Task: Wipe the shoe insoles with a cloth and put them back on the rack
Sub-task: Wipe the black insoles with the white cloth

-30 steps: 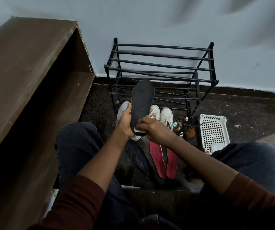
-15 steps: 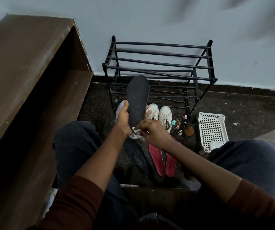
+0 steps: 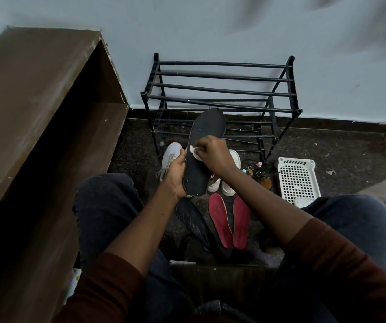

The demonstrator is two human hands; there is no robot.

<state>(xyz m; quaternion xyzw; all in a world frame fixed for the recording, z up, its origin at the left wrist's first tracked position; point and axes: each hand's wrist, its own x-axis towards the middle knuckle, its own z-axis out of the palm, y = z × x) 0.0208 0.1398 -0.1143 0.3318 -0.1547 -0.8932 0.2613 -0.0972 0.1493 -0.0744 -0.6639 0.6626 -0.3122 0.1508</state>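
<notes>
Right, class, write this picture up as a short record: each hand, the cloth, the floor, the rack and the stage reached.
left hand: grips the lower end of the black insole
right hand: presses a white cloth on that insole's middle
floor: second black insole, two red insoles, white shoes, white basket
rack: against the wall, behind the shoes
stage: wiping under way; no insole seen on the rack yet
</notes>
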